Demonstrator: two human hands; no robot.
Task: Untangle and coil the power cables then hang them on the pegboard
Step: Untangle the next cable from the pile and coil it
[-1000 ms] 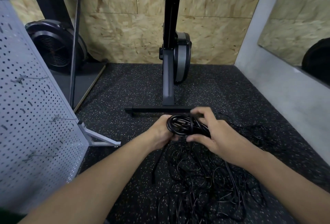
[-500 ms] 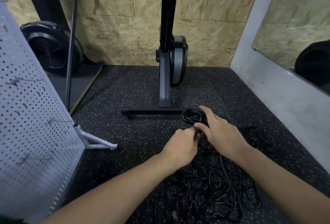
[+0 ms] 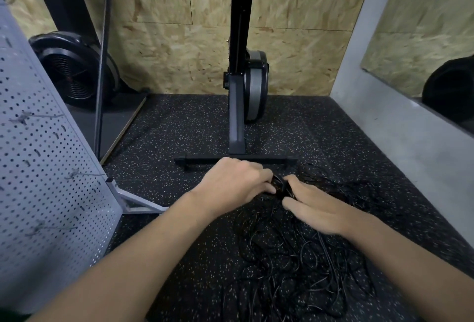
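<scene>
A tangle of thin black power cables [image 3: 295,257] lies spread on the speckled black floor mat. At its far end a small coiled bundle of cable [image 3: 280,187] shows between my two hands. My left hand [image 3: 236,183] curls over the bundle from the left, fingers round it. My right hand [image 3: 315,208] holds it from the right, thumb and fingers pinching the cable. Most of the bundle is hidden by my fingers. The grey pegboard [image 3: 43,180] stands tilted at the left, with several wire hooks [image 3: 84,174] sticking out.
An upright black exercise machine with a T-shaped foot bar [image 3: 236,161] stands just beyond my hands. The pegboard's metal foot [image 3: 136,202] juts onto the mat. A black fan wheel [image 3: 74,72] sits back left. A grey wall [image 3: 400,142] bounds the right.
The coiled bundle, held up and plainly visible a second ago, has come down to the mat. My left hand has moved over the top of it, and both hands close tighter round it.
</scene>
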